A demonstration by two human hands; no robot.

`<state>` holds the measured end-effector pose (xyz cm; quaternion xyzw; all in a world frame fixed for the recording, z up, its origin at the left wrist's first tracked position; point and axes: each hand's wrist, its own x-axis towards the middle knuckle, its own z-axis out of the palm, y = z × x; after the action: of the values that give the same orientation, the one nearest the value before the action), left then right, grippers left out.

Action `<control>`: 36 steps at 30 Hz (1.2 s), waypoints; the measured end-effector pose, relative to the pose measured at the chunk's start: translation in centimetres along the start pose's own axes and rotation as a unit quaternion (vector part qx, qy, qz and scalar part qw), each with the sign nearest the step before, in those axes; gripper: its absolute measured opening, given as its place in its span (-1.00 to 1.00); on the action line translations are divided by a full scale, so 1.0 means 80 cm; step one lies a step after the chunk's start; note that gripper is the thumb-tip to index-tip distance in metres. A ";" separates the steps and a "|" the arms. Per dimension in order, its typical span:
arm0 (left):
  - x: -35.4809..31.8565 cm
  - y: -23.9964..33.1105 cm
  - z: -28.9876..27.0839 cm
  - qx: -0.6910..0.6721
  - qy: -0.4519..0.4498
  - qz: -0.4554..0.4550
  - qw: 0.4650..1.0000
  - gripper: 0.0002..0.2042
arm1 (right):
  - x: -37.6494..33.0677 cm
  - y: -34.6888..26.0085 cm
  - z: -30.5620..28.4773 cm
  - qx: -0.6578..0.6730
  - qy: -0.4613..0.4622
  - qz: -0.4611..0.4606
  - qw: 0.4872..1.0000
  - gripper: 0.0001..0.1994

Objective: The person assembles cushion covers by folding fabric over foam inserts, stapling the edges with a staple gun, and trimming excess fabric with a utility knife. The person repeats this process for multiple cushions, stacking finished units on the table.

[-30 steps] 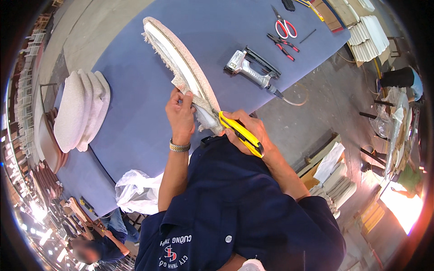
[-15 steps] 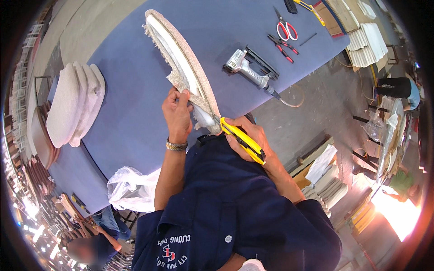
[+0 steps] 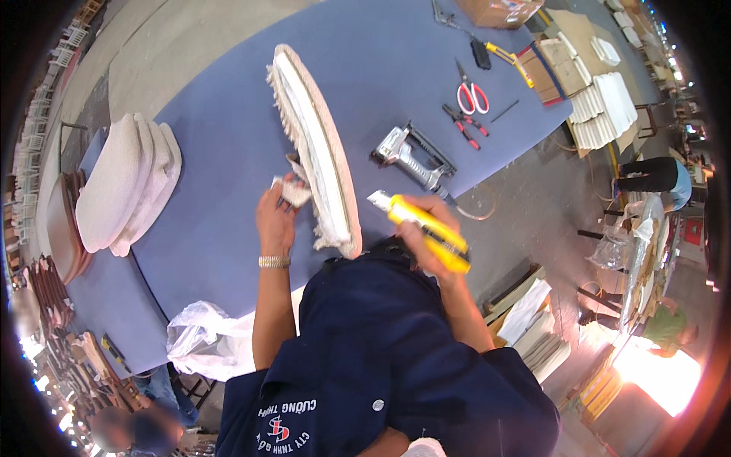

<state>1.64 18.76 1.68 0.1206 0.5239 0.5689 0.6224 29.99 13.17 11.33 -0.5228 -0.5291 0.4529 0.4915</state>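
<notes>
A long, curved padded panel (image 3: 326, 156) covered in beige fabric lies on the blue table, its white underside up and its left edge frayed. Beside that edge, my left hand (image 3: 276, 217) has its fingers closed on a fabric strip (image 3: 297, 192) of the same beige cloth. Whether the strip still joins the panel, I cannot tell. To the right of the panel's near end, my right hand (image 3: 430, 232) grips a yellow utility knife (image 3: 430, 228). Its blade is out, points up and left, and is clear of the fabric.
A staple gun (image 3: 415, 158) with an air hose lies right of the panel. Beyond it are pliers (image 3: 462, 126), red-handled scissors (image 3: 472, 95) and another yellow cutter (image 3: 510, 62). Pale padded panels (image 3: 126, 183) stack at the left. A plastic bag (image 3: 205, 335) sits near my left forearm.
The knife has come away from the panel's near end, moving right. My left hand has shifted left and down from the panel with the fabric strip. The panel appears lower and more upright in view.
</notes>
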 end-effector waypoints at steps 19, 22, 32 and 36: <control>-0.169 0.040 0.077 0.367 -0.183 0.312 0.857 -0.90 | 0.085 -0.029 0.038 0.086 -0.288 -0.097 0.949 -0.44; -0.179 0.019 0.104 0.437 -0.177 0.390 0.791 -0.86 | 0.058 -0.016 0.041 0.132 -0.353 0.008 0.926 -0.44; -0.200 -0.049 0.177 0.329 -0.216 0.421 0.817 -0.88 | -0.044 0.029 -0.108 0.129 -0.225 0.156 0.953 -0.73; -0.245 -0.069 0.224 0.188 -0.251 0.288 0.905 -0.87 | -0.070 0.020 -0.159 0.050 -0.268 0.179 0.945 -0.77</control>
<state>22.86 8.59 15.20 0.5196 0.3904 0.5653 0.5080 42.64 7.21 10.86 -0.4429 -0.5158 0.6827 0.2678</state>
